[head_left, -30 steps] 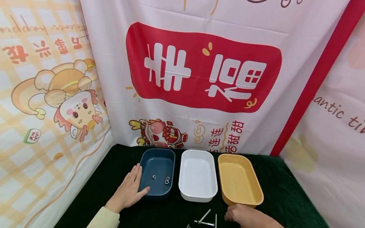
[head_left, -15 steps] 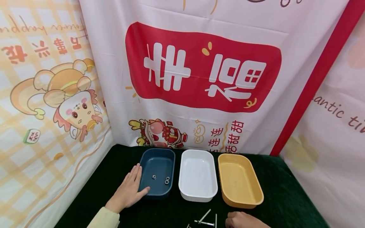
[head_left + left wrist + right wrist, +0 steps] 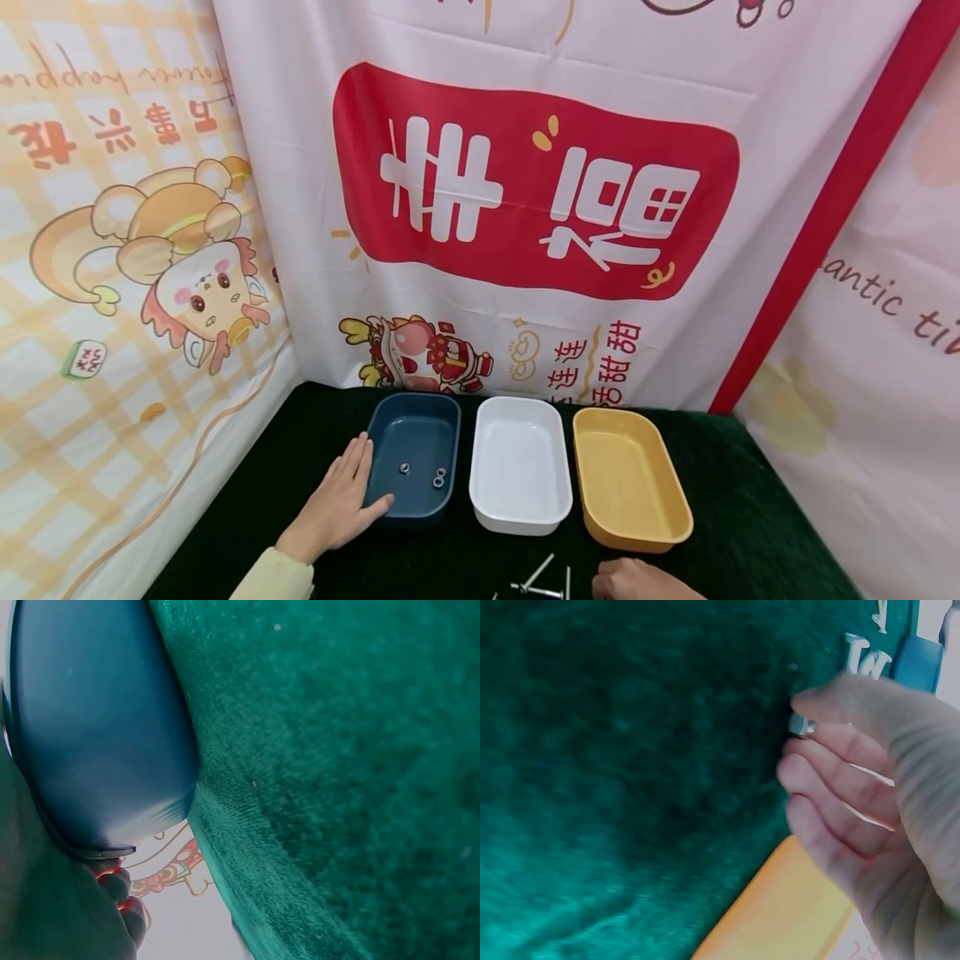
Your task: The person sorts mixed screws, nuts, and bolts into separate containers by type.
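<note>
My left hand lies with straight fingers along the left side of the blue tray, the thumb at its near left corner. Inside that tray are several small metal nuts. Low in the head view, my right hand is just in front of the yellow tray. The right wrist view shows its thumb and index finger pinching a small silver nut, partly covered by the fingers. To the left of that hand, several long bolts lie on the dark green cloth.
A white tray stands between the blue and yellow ones. Dark green cloth covers the table. Printed fabric hangs at the back and both sides.
My right hand has drawn back from the yellow tray's near edge towards me, then stayed nearly still. My left hand and the trays keep their places.
</note>
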The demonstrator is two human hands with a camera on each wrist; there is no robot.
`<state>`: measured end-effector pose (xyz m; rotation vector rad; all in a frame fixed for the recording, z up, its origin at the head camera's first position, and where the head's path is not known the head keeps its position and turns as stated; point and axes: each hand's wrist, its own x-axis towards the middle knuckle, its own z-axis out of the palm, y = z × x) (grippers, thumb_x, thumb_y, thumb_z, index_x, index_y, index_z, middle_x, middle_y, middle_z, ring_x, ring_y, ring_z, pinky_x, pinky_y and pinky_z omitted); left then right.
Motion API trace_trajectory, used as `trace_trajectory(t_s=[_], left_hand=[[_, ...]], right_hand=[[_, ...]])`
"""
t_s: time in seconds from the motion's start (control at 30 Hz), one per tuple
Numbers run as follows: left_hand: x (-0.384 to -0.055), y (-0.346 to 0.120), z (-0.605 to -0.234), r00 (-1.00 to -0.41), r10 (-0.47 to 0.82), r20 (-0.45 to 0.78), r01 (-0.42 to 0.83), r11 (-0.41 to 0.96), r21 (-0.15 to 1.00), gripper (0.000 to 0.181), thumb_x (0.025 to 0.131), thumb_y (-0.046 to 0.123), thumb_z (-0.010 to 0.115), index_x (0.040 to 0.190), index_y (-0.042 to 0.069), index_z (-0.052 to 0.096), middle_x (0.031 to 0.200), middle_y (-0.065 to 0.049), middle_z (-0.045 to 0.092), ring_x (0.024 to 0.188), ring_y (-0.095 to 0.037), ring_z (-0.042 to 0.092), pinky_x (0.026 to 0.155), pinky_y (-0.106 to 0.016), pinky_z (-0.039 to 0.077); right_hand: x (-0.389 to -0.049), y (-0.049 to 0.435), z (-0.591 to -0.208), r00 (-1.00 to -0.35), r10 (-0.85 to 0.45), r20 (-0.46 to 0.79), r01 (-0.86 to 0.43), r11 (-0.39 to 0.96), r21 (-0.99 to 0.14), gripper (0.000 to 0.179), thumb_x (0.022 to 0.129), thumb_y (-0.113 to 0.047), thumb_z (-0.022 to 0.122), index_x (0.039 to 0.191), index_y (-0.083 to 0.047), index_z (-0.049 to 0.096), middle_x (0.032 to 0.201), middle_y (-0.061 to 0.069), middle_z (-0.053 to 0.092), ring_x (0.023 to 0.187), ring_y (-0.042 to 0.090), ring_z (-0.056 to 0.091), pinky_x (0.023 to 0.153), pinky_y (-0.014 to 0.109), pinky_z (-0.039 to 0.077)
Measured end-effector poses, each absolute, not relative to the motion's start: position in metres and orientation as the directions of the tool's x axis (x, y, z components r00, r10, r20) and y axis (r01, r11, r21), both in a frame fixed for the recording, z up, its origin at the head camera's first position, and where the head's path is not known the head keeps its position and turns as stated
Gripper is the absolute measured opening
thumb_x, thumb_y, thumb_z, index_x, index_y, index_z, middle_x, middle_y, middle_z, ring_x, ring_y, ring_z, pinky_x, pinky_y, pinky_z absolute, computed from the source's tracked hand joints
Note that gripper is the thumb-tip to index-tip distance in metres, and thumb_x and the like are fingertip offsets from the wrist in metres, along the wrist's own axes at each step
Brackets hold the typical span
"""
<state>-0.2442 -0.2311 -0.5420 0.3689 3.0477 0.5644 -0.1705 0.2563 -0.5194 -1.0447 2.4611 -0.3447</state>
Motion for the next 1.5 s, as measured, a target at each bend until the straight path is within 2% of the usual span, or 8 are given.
trace_trajectory(t_s=[0.2, 0.37, 0.5, 0.77, 1.0, 1.23, 1.5], left_hand=[[-0.243, -0.231, -0.542, -0.972, 0.234, 0.024, 0.227, 0.904, 0.362, 0.106, 0.099, 0.066, 0.058, 0.168, -0.002, 0.015, 0.178, -0.022, 0.008, 0.165, -0.045, 0.010, 0.130, -0.067, 0.016], [-0.244, -0.231, -0.544, -0.972, 0.233, 0.014, 0.222, 0.906, 0.361, 0.106, 0.099, 0.067, 0.057, 0.168, -0.001, 0.013, 0.178, -0.021, 0.006, 0.165, -0.044, 0.009, 0.131, -0.067, 0.015], [-0.245, -0.231, -0.546, -0.973, 0.232, 0.006, 0.218, 0.906, 0.362, 0.106, 0.099, 0.067, 0.056, 0.168, -0.001, 0.012, 0.178, -0.021, 0.006, 0.165, -0.044, 0.009, 0.131, -0.067, 0.014], [-0.245, -0.231, -0.544, -0.973, 0.229, 0.016, 0.219, 0.909, 0.355, 0.106, 0.099, 0.067, 0.056, 0.168, -0.001, 0.013, 0.178, -0.021, 0.006, 0.165, -0.044, 0.009, 0.131, -0.067, 0.015], [-0.245, -0.231, -0.543, -0.974, 0.226, 0.017, 0.217, 0.910, 0.353, 0.106, 0.099, 0.068, 0.057, 0.168, -0.002, 0.014, 0.178, -0.022, 0.007, 0.165, -0.045, 0.009, 0.131, -0.067, 0.016], [-0.244, -0.231, -0.543, -0.974, 0.224, 0.012, 0.214, 0.911, 0.353, 0.106, 0.099, 0.068, 0.057, 0.168, -0.002, 0.014, 0.178, -0.022, 0.007, 0.165, -0.045, 0.010, 0.131, -0.067, 0.016], [-0.245, -0.231, -0.544, -0.974, 0.228, 0.011, 0.217, 0.907, 0.360, 0.106, 0.099, 0.067, 0.057, 0.168, -0.002, 0.014, 0.178, -0.022, 0.007, 0.165, -0.045, 0.010, 0.130, -0.068, 0.016]], right_hand=[[-0.172, 0.252, -0.504, -0.642, -0.722, -0.259, -0.599, 0.682, -0.418, 0.008, 0.096, -0.031, 0.074, 0.088, -0.029, 0.076, 0.069, -0.021, 0.061, 0.057, -0.007, 0.053, 0.055, 0.013, 0.049], [-0.174, 0.247, -0.485, -0.686, -0.688, -0.239, -0.555, 0.706, -0.440, 0.004, 0.094, -0.028, 0.080, 0.092, -0.029, 0.076, 0.070, -0.021, 0.063, 0.059, -0.005, 0.056, 0.063, 0.012, 0.055], [-0.179, 0.241, -0.468, -0.719, -0.648, -0.253, -0.523, 0.743, -0.417, 0.011, 0.090, -0.021, 0.083, 0.095, -0.028, 0.077, 0.075, -0.020, 0.064, 0.064, -0.002, 0.057, 0.070, 0.015, 0.058], [-0.201, 0.230, -0.447, -0.683, -0.710, -0.171, -0.641, 0.695, -0.325, 0.017, 0.085, -0.016, 0.085, 0.085, -0.025, 0.071, 0.078, -0.015, 0.060, 0.068, -0.006, 0.053, 0.063, 0.014, 0.051], [-0.219, 0.217, -0.435, -0.679, -0.729, -0.085, -0.691, 0.674, -0.263, 0.013, 0.086, -0.019, 0.086, 0.088, -0.022, 0.074, 0.080, -0.012, 0.064, 0.069, -0.004, 0.054, 0.069, 0.013, 0.055], [-0.241, 0.200, -0.425, -0.663, -0.748, -0.019, -0.725, 0.648, -0.233, 0.016, 0.084, -0.013, 0.084, 0.082, -0.018, 0.069, 0.077, -0.007, 0.060, 0.066, -0.001, 0.048, 0.062, 0.014, 0.048], [-0.262, 0.181, -0.424, -0.626, -0.778, 0.049, -0.767, 0.604, -0.215, 0.014, 0.084, -0.010, 0.082, 0.083, -0.014, 0.068, 0.079, 0.002, 0.065, 0.066, -0.001, 0.046, 0.060, 0.013, 0.046]])
